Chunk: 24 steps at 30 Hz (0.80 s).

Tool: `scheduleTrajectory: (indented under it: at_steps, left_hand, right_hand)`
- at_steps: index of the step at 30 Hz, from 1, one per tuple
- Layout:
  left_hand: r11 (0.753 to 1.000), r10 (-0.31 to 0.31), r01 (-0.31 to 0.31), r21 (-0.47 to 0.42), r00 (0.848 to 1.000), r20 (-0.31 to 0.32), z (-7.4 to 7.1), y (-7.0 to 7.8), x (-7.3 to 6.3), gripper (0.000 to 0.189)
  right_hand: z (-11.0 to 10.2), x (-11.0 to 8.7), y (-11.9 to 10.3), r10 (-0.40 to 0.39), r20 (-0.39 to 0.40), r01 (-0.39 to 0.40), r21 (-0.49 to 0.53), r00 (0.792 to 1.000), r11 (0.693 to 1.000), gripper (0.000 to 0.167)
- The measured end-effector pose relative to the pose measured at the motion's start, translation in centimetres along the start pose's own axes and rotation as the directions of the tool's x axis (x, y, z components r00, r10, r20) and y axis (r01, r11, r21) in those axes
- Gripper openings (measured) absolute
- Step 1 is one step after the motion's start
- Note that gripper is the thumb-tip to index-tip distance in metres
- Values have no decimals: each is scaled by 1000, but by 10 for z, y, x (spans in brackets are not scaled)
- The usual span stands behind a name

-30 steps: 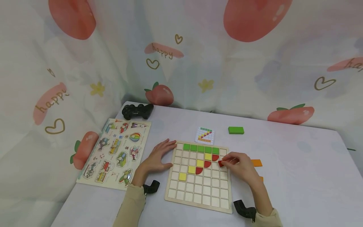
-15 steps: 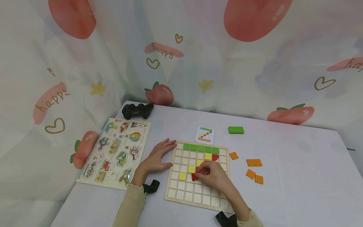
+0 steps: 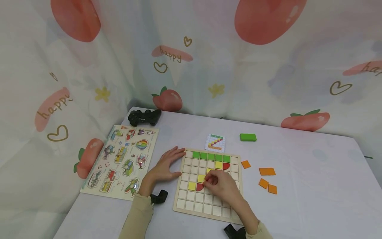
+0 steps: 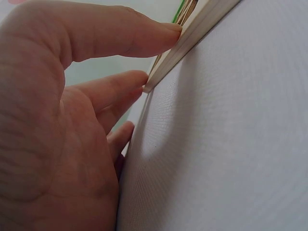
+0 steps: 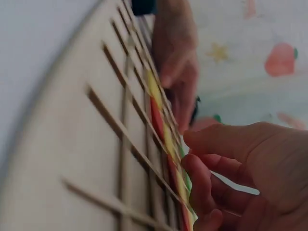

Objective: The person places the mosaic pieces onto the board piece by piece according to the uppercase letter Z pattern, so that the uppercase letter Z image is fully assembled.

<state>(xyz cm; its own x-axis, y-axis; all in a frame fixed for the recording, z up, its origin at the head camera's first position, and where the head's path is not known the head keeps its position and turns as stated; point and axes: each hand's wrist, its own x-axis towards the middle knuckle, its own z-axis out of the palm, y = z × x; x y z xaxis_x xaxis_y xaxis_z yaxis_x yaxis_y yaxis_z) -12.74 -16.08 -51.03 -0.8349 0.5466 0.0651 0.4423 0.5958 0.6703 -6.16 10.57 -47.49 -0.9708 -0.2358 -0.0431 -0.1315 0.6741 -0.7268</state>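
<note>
A square wooden grid board (image 3: 198,207) lies in front of me, with green squares (image 3: 211,156) along its top row and a diagonal of yellow squares (image 3: 192,186). Red quarter-circle pieces follow that diagonal; the lowest red piece (image 3: 199,187) lies in a cell beside the lowest yellow square. My right hand (image 3: 222,186) hovers over the board, its fingertips right at that red piece. In the right wrist view thumb and index finger (image 5: 195,175) are slightly apart with nothing between them. My left hand (image 3: 165,166) rests against the board's left edge (image 4: 166,62), thumb and fingers extended.
Loose orange tiles (image 3: 267,171) lie right of the board. Behind it are a printed pattern card (image 3: 215,143) and a green block (image 3: 248,137). A picture puzzle board (image 3: 120,162) and a black game controller (image 3: 144,117) occupy the left side, near the patterned curtain (image 3: 191,66).
My right hand carried a red quarter-circle from the board's right side leftward, set it in the cell by the lowest yellow square, and let go. The left hand stayed put.
</note>
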Motion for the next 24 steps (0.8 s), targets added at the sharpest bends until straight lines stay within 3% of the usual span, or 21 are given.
scheduleTrajectory:
  at_steps: [4,10,16,24]
  left_hand:
    - [1000,-4,4,-1,1000,4,0,0,0,77]
    - [1000,-1,1,-8,1000,-1,-1,1,0,77]
    - [1000,-13,13,3,1000,-3,-1,2,-1,77]
    - [1000,-21,21,19,1000,-1,1,0,0,77]
  right_hand:
    - [-34,3,17,70,-101,-75,-44,992,996,10]
    - [-76,1,61,140,-293,-206,-207,946,957,27]
    - [-77,0,86,110,-306,-191,-250,946,949,31]
    - [-70,6,85,55,-337,-159,-291,940,943,22]
